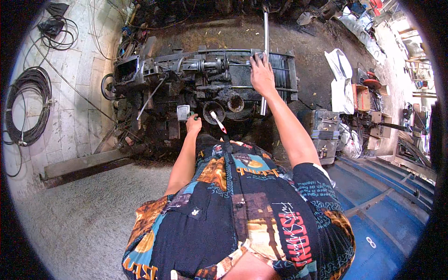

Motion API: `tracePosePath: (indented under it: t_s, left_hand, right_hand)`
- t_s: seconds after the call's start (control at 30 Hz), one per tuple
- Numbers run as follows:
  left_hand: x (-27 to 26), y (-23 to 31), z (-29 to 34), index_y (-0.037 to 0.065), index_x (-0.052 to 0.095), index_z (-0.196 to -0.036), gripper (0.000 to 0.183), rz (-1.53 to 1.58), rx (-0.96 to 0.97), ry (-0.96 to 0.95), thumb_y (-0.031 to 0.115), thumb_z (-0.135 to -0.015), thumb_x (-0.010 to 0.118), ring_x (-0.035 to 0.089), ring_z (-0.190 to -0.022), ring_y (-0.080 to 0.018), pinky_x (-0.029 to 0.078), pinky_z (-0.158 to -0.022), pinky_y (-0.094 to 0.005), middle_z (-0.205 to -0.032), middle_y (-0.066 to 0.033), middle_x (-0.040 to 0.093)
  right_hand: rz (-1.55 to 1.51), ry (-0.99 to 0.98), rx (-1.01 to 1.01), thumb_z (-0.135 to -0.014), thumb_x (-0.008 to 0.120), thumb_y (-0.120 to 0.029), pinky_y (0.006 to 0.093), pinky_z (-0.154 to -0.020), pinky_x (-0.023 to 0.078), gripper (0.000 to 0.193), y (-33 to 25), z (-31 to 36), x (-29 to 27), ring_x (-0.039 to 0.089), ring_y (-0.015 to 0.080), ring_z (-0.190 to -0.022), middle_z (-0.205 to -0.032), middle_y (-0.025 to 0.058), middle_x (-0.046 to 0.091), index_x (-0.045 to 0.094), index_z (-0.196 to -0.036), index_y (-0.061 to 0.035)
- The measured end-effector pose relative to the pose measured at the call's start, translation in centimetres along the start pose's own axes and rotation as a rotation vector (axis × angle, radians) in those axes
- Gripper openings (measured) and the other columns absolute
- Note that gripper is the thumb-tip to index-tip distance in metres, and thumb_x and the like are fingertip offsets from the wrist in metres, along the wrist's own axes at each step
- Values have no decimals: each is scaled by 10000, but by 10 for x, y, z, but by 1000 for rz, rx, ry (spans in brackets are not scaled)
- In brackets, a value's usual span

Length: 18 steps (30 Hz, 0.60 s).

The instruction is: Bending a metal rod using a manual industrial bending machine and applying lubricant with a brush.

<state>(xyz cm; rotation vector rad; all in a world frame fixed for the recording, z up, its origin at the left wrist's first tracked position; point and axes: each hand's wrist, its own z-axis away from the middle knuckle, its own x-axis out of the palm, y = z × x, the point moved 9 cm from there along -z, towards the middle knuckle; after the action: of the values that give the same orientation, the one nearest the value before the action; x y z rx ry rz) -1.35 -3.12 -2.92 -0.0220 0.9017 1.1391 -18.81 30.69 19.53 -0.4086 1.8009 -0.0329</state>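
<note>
A dark, greasy machine (212,65) with shafts and rails stretches across in front of me. My right hand (262,74) lies palm down over its right part, fingers stretched out, against a long bright metal bar (263,103) that runs away from me beneath the hand. Closer in, my left hand (193,124) is closed by a small pale square box (183,113) on the machine's near side. A bit of dark green shows at its fingertips, too small to name. Between my hands, a paintbrush (218,122) with a pale handle rests in a round dark bowl (207,114).
A second round container (235,103) stands right of the bowl. Coiled black cable (29,105) hangs at the left wall. A grey case (324,125) and a white sack (339,77) are to the right. Blue metal panels (368,205) lie at lower right.
</note>
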Motion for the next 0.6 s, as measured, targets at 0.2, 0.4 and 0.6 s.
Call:
tracePosePath:
  t_s: [0.2,0.4,0.6]
  left_hand:
    - [-16,27,29,177,598,-1282,358,-61,20,23,216,-927,583,610,-570,-197,502,-550,-368,-867,-127,687]
    - [-11,17,19,163,622,-1251,350,-3,-18,3,226,-907,597,626,-594,-211,521,-599,-371,-905,-140,691]
    - [-6,6,4,154,645,-1216,345,-13,30,74,231,-882,610,675,-801,-265,535,-733,-379,-990,-159,697]
  right_hand:
    - [19,12,-14,-887,472,-113,477,-1124,289,444,2,-1,-4,291,347,-1394,-1426,149,435,507,-1323,-33]
    - [1,21,-1,-902,462,-134,474,-1126,287,431,4,-2,-3,288,347,-1394,-1413,163,444,506,-1316,-19]
    - [1,-1,14,-891,531,-154,476,-1116,301,467,5,-3,1,281,348,-1398,-1446,165,408,478,-1340,-34]
